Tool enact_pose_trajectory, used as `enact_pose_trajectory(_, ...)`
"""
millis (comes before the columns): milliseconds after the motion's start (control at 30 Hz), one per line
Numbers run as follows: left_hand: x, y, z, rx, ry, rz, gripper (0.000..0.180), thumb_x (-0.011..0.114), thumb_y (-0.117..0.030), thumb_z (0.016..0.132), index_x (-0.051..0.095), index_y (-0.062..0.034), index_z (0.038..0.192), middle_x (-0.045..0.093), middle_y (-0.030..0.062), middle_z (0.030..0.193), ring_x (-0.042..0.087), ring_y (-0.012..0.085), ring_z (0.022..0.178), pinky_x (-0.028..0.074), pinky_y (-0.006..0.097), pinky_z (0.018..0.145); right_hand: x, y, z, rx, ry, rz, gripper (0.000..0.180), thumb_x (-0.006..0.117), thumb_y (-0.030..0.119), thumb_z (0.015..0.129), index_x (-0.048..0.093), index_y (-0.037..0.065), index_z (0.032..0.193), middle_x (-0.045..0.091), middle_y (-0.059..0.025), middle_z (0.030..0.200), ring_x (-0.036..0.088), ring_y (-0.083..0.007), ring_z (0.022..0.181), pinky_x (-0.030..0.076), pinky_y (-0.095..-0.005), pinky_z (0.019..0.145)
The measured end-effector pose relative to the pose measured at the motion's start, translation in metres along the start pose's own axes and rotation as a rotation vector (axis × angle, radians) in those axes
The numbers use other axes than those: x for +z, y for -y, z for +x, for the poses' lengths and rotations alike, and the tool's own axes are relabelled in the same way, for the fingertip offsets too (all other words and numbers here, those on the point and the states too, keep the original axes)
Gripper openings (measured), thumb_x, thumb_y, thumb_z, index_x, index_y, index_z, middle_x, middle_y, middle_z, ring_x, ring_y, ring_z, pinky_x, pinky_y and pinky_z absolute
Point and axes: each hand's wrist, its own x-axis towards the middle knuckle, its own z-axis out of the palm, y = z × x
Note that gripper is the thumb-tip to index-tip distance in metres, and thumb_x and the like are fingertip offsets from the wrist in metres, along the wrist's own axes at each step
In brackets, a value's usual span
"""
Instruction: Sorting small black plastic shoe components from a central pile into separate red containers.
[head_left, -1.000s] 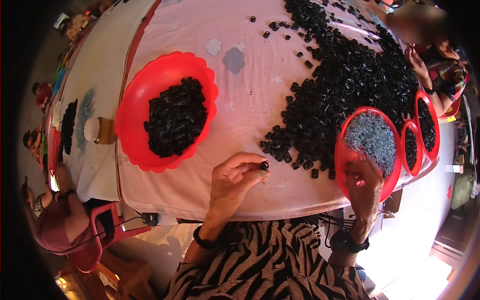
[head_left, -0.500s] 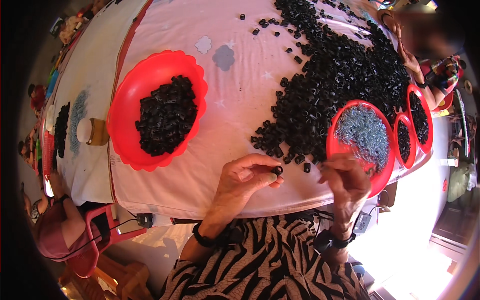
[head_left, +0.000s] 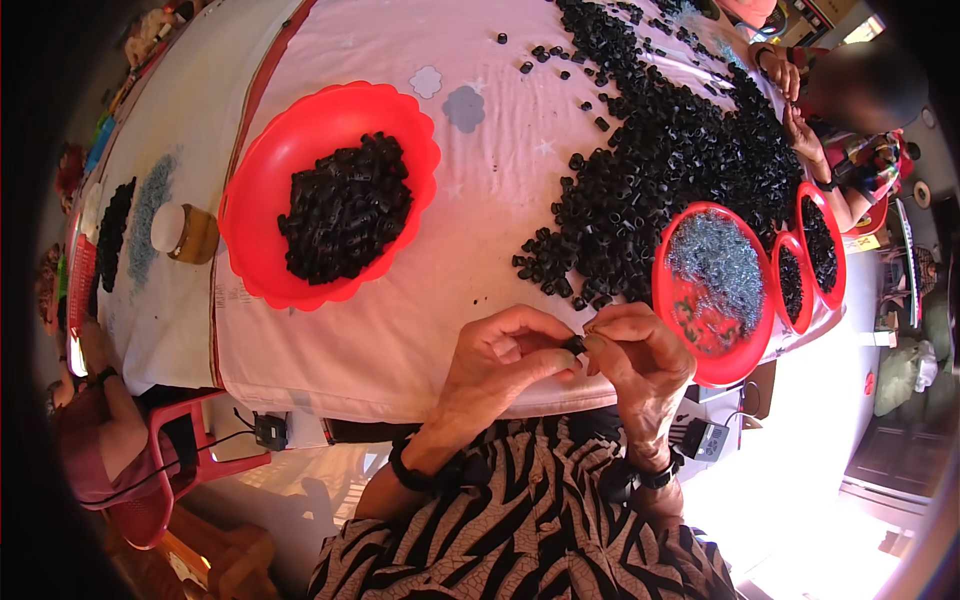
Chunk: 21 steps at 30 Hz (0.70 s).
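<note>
Between the thumb and index finger of my left hand (head_left: 510, 362) is a small black ring-shaped plastic part (head_left: 574, 345). My right hand (head_left: 640, 358) is pinched right against it, fingertips meeting the part; whatever tiny piece they grip is too small to make out. Just right of my hands stands a red plate (head_left: 690, 340) with a heap of small shiny clear-blue pieces (head_left: 722, 268). Beyond my fingers spreads a large pile of loose black plastic parts (head_left: 670, 180). On the left, a scalloped red bowl (head_left: 260, 200) holds a mound of similar black parts (head_left: 345, 215).
Two smaller red dishes of black parts, one a red oval dish (head_left: 790, 285), stand at the right edge. A jar with a white lid (head_left: 185, 233) is beside the bowl. Across the right corner, a co-worker's hands (head_left: 785, 85) are over the table. A red chair (head_left: 200, 450) stands lower left.
My right hand has come left from beside the plate to meet my left hand at the black part. The whole view has shifted slightly.
</note>
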Motion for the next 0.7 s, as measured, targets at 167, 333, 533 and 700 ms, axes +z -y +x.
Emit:
enact_pose_trajectory(167, 0.0, 0.003, -0.006, 0.006, -0.011, -0.011, 0.017, 0.066, 0.01, 0.083, 0.062, 0.0081, 0.1, 0.067, 0.0142, 0.096, 0.068, 0.021, 0.087, 0.059, 0.032, 0.08, 0.003, 0.001, -0.008, -0.038, 0.007, -0.007, 0.01, 0.066, -0.011, 0.08, 0.064, -0.007, 0.089, 0.064, -0.0155, 0.096, 0.063, -0.0155, 0.073, 0.051, -0.0259, 0.064)
enact_pose_trajectory(333, -0.006, 0.007, -0.011, 0.026, 0.016, -0.011, 0.017, 0.065, 0.011, 0.084, 0.062, 0.0086, 0.1, 0.066, 0.0149, 0.098, 0.068, 0.0216, 0.088, 0.059, 0.032, 0.08, -0.002, -0.005, -0.013, -0.243, 0.13, -0.247, 0.017, 0.069, -0.01, 0.076, 0.065, -0.006, 0.091, 0.066, -0.018, 0.093, 0.066, -0.0209, 0.082, 0.054, -0.0279, 0.069)
enact_pose_trajectory(533, -0.006, 0.013, -0.014, 0.041, 0.032, -0.006, 0.019, 0.064, 0.012, 0.084, 0.061, 0.0088, 0.102, 0.065, 0.0142, 0.099, 0.068, 0.0219, 0.091, 0.059, 0.033, 0.082, 0.0, -0.003, -0.021, -0.121, 0.103, -0.025, 0.011, 0.065, -0.013, 0.079, 0.063, -0.008, 0.089, 0.064, -0.0184, 0.098, 0.067, -0.0209, 0.081, 0.057, -0.0292, 0.071)
enact_pose_trajectory(700, -0.006, 0.016, -0.015, 0.076, 0.052, 0.014, 0.02, 0.063, 0.012, 0.084, 0.06, 0.0079, 0.104, 0.064, 0.0139, 0.102, 0.067, 0.0218, 0.094, 0.059, 0.033, 0.083, -0.003, -0.001, -0.021, -0.092, 0.123, -0.025, 0.01, 0.063, -0.015, 0.08, 0.062, -0.009, 0.088, 0.062, -0.0178, 0.099, 0.067, -0.0207, 0.08, 0.058, -0.0295, 0.071)
